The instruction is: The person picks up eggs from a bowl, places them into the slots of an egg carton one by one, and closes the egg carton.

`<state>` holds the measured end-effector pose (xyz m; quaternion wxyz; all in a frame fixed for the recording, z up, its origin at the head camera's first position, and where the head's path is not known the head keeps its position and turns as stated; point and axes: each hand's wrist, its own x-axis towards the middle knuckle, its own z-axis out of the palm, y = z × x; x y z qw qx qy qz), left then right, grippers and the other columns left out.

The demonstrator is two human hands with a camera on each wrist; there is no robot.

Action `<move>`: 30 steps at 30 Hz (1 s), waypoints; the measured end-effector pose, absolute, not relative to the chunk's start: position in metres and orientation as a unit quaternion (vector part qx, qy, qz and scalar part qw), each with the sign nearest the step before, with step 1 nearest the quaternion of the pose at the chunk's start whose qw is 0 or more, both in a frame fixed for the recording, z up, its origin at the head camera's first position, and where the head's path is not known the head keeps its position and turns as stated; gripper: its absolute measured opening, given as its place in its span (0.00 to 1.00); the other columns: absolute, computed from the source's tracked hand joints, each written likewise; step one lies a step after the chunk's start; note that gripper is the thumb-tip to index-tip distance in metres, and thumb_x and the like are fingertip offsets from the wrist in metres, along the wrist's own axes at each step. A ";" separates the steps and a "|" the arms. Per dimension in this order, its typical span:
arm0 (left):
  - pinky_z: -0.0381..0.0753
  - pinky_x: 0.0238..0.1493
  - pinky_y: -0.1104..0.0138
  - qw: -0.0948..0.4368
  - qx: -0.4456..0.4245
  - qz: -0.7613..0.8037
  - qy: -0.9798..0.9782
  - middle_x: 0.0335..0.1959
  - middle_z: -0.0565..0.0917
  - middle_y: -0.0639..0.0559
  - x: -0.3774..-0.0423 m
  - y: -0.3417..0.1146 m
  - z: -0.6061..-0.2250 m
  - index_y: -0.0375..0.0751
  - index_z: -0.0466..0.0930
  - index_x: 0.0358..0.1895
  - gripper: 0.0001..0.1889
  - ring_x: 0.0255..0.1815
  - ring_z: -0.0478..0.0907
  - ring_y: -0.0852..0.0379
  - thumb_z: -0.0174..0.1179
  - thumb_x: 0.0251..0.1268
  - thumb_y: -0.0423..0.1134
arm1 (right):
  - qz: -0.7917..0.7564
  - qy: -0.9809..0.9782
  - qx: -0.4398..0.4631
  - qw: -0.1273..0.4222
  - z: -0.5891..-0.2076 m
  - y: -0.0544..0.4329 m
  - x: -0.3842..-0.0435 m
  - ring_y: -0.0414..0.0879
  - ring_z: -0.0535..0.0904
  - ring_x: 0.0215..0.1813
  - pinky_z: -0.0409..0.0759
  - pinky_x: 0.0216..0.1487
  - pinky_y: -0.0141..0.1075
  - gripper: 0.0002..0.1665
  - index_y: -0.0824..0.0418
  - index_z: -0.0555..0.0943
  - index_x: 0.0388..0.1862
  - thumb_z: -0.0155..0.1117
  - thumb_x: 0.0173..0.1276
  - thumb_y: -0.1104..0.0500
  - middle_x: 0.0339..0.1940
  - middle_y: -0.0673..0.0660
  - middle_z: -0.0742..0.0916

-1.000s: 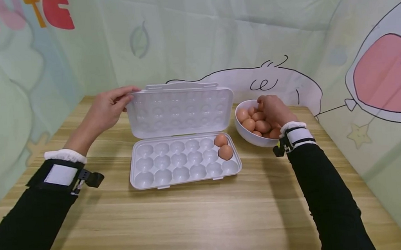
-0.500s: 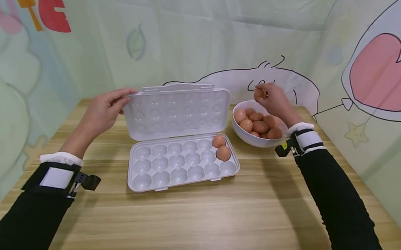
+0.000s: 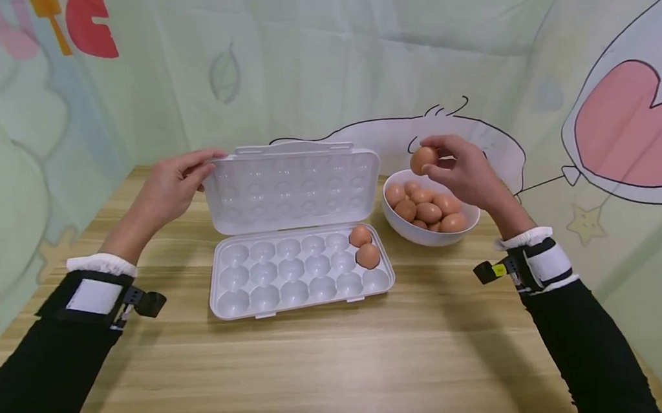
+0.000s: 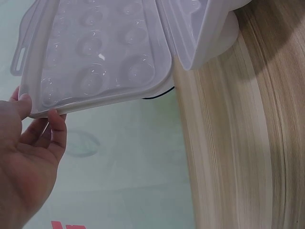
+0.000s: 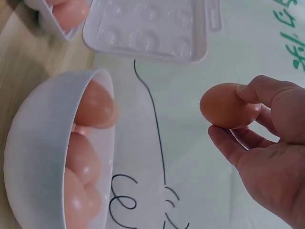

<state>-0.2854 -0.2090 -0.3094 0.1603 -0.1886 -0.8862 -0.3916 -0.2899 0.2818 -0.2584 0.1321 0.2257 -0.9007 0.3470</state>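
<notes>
My left hand [image 3: 173, 185] pinches the upper left corner of the raised clear-white lid [image 3: 295, 190], thumb on one side and fingers on the other, as the left wrist view shows. Below the lid lies the white egg tray [image 3: 279, 291], with two brown eggs [image 3: 367, 255] in its rightmost column. Over the white bowl [image 3: 427, 241] my right hand [image 3: 463, 169] holds a brown egg [image 5: 228, 106] between thumb and fingertips, apart from the rim. Several more brown eggs [image 3: 428, 212] fill the bowl, which stands just right of the tray.
Tray and bowl stand on a wood-grain table [image 3: 321, 376]. Right behind the lid and bowl hangs a pale green printed cloth [image 3: 308, 59], which also runs along both sides.
My right hand has come up out of the bowl with an egg, which is now in fuller view above the rim. My left hand keeps its hold on the lid.
</notes>
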 end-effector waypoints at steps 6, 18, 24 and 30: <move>0.74 0.37 0.80 0.155 -0.187 -0.396 -0.886 0.62 0.82 0.38 -0.286 -0.210 -0.311 0.43 0.80 0.68 0.18 0.47 0.79 0.45 0.50 0.84 0.39 | 0.363 -0.877 0.291 0.124 -0.255 0.272 -0.269 0.51 0.77 0.56 0.79 0.60 0.31 0.23 0.73 0.76 0.64 0.62 0.70 0.75 0.57 0.64 0.81; 0.74 0.38 0.81 0.158 -0.186 -0.394 -0.886 0.61 0.82 0.39 -0.287 -0.209 -0.311 0.43 0.80 0.68 0.18 0.46 0.78 0.46 0.50 0.84 0.38 | 0.361 -0.880 0.306 0.039 -0.261 0.260 -0.240 0.56 0.83 0.56 0.80 0.54 0.29 0.23 0.67 0.79 0.63 0.67 0.70 0.71 0.56 0.61 0.84; 0.74 0.38 0.81 0.153 -0.187 -0.397 -0.885 0.63 0.81 0.38 -0.287 -0.209 -0.309 0.43 0.79 0.69 0.19 0.49 0.78 0.44 0.50 0.84 0.40 | 0.330 -0.865 0.375 0.046 -0.279 0.256 -0.237 0.50 0.80 0.53 0.83 0.56 0.40 0.25 0.67 0.81 0.61 0.74 0.65 0.72 0.54 0.58 0.85; 0.74 0.38 0.81 0.161 -0.184 -0.390 -0.888 0.63 0.81 0.38 -0.286 -0.210 -0.310 0.42 0.79 0.69 0.18 0.48 0.79 0.45 0.50 0.84 0.38 | 0.321 -0.859 0.398 0.020 -0.303 0.251 -0.238 0.49 0.84 0.51 0.85 0.54 0.43 0.20 0.66 0.84 0.54 0.76 0.63 0.71 0.51 0.57 0.86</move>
